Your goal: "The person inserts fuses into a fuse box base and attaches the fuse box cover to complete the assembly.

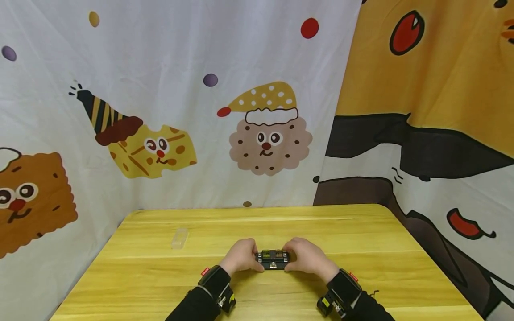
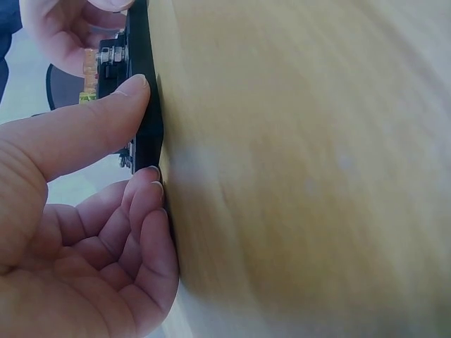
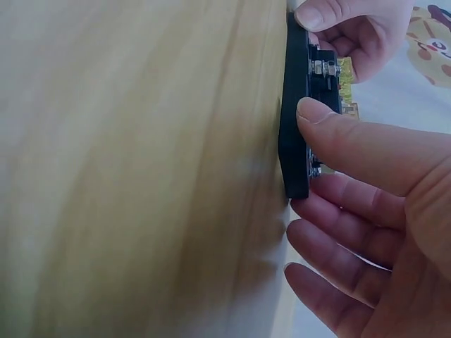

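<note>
A black fuse block [image 1: 273, 263] with metal screw terminals and yellow and orange blade fuses lies on the wooden table, between both hands. My left hand [image 1: 242, 255] grips its left end, thumb along the front edge. At the right end, my right hand [image 1: 308, 257] grips it the same way. Up close in the left wrist view, the left thumb [image 2: 116, 116] presses the side of the black base [image 2: 146, 134], and curled fingertips meet its end. The right wrist view shows the right thumb [image 3: 338, 134] against the base, with the other fingers around its end.
A small clear plastic cover [image 1: 179, 239] lies on the table [image 1: 341, 232] at the back left. Behind the table hangs a white curtain [image 1: 257, 191] printed with cartoon figures. Black wrist straps with cameras are worn on both forearms.
</note>
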Action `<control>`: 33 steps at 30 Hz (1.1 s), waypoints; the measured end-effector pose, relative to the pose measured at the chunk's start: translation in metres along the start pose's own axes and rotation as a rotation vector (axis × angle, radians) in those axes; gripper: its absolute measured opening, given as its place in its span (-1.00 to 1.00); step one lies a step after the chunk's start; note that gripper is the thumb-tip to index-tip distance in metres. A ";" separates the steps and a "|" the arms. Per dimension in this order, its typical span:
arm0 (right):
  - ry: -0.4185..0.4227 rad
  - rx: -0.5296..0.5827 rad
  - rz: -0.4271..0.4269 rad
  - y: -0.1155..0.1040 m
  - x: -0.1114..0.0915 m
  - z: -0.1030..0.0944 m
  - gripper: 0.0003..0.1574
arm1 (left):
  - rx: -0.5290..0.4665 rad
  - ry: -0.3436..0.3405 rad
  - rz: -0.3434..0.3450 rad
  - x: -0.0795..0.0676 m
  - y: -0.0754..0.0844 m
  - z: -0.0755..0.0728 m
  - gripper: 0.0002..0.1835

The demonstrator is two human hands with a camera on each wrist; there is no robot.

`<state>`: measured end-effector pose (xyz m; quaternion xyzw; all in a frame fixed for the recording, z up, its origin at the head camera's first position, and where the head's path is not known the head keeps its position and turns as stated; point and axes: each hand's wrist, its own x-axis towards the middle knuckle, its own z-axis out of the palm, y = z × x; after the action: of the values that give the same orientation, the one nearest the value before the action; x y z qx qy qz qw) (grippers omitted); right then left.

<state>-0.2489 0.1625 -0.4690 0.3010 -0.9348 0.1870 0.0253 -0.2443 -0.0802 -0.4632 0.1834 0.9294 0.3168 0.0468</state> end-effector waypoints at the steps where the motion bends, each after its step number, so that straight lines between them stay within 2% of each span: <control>1: 0.001 0.004 -0.002 0.001 0.000 0.000 -0.41 | 0.003 0.001 0.001 0.000 0.000 0.000 -0.51; 16: 0.010 0.087 0.014 0.009 0.003 0.004 -0.44 | -0.003 0.002 -0.003 0.003 -0.001 0.000 -0.49; 26: 0.016 0.124 -0.006 0.008 0.003 0.003 -0.48 | -0.018 0.004 0.010 0.001 -0.003 0.000 -0.51; 33: 0.008 0.119 0.003 0.006 0.002 0.003 -0.48 | -0.092 0.007 0.011 -0.005 -0.004 -0.001 -0.55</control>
<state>-0.2539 0.1648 -0.4738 0.2998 -0.9224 0.2433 0.0109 -0.2413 -0.0853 -0.4654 0.1850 0.9131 0.3599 0.0504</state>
